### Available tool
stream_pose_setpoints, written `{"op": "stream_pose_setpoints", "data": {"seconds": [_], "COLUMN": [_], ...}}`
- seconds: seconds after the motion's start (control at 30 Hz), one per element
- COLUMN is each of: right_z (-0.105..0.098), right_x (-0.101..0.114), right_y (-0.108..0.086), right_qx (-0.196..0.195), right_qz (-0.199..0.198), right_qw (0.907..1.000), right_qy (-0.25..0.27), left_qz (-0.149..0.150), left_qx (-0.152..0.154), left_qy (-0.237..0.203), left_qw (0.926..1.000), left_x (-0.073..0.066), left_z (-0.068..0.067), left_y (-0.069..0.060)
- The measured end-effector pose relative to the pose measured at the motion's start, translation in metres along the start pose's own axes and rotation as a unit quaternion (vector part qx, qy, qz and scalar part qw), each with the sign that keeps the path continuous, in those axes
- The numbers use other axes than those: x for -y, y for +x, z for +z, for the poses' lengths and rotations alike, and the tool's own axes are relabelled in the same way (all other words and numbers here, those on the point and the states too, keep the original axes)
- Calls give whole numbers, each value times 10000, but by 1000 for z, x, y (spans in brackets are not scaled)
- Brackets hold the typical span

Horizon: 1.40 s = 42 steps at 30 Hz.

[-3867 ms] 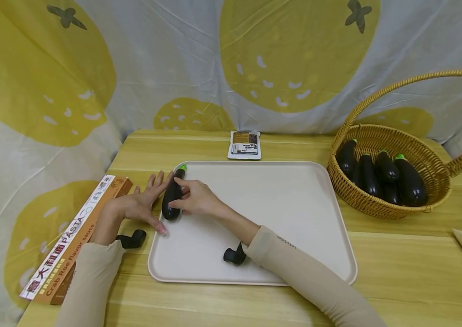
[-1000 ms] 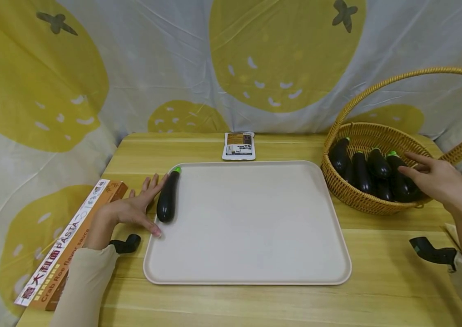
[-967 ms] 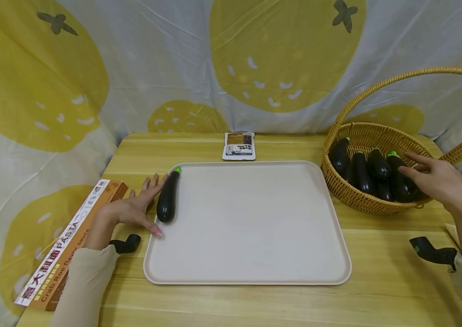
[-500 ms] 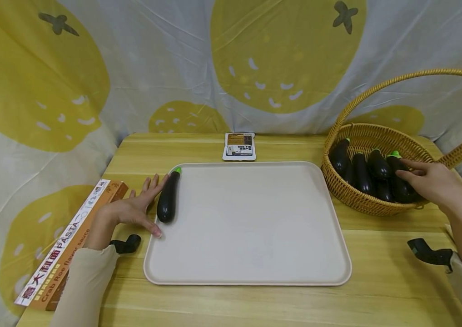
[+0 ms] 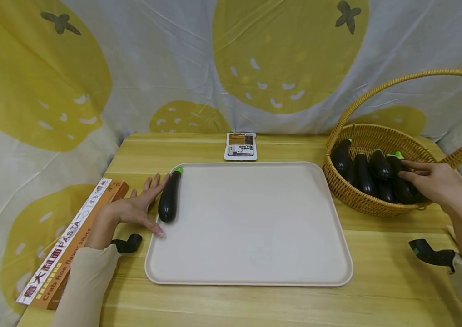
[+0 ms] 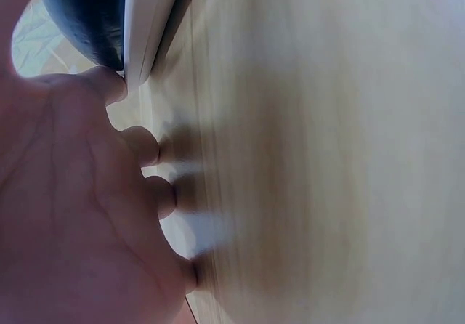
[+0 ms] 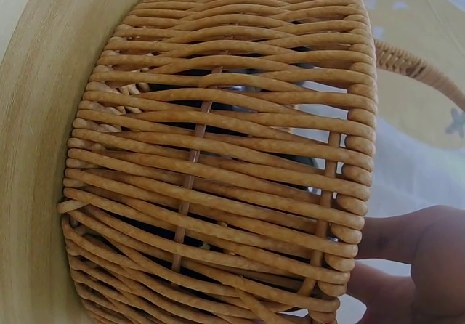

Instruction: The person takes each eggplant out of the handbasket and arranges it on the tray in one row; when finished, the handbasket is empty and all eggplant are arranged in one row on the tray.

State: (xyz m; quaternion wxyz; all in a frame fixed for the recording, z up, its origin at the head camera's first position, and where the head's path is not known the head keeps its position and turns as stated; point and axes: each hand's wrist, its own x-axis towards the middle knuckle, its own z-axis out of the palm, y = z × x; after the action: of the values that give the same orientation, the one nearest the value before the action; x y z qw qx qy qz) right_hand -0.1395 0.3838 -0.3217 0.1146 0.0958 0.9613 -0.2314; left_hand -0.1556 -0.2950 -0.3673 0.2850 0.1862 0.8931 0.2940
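In the head view, a dark eggplant (image 5: 168,197) with a green stem lies along the left edge of the white tray (image 5: 255,227). My left hand (image 5: 134,210) rests beside it with fingers spread; the thumb touches the tray's rim, and the fingertips reach the table in the left wrist view. At the right, my right hand (image 5: 439,184) reaches over the rim of the wicker basket (image 5: 361,206) and grips the rightmost eggplant (image 5: 402,188) near its stem. Several other eggplants (image 5: 364,175) lie in the basket. The basket's wall hides most of the right fingers in the right wrist view.
A long pasta box (image 5: 71,247) lies left of the tray, under the left forearm. Behind the tray is a small packet (image 5: 240,146). The basket's tall handle (image 5: 414,75) arches above it. A printed curtain (image 5: 165,54) hangs along the table's back.
My right hand has left the eggplant on the tray and moved right to the basket, where its thumb and fingers have closed on another eggplant. The left hand has stayed put.
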Motion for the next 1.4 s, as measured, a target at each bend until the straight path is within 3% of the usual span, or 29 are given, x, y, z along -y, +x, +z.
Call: {"op": "stream_pose_setpoints", "data": {"seconds": [0.6,0.83,1.0,1.2,1.4], "right_z": [-4,-6,-10,-13,-14], "right_x": [-1,3,9,25,42], "right_y": [-6,-12,-20,-33,-45], "right_qx": [-304,-413,-262,-251,373], "right_qz": [-64,-202,-421,-796,-1256], "right_qw": [9983,9936,9883,9918,9838], "right_qy": [486,1033,1440,973,1227], "left_qz": [40,-5,9,6,-18], "left_qx": [-57,-43,-52,-70,-53], "left_qy": [34,34,13,33,19], "left_qw": [10000,10000,10000,10000,10000], "left_x": [-1,-1,-1,-1,-1], "left_z": [1,1,1,1,0], "left_y": [0,0,-1,-1,0]}}
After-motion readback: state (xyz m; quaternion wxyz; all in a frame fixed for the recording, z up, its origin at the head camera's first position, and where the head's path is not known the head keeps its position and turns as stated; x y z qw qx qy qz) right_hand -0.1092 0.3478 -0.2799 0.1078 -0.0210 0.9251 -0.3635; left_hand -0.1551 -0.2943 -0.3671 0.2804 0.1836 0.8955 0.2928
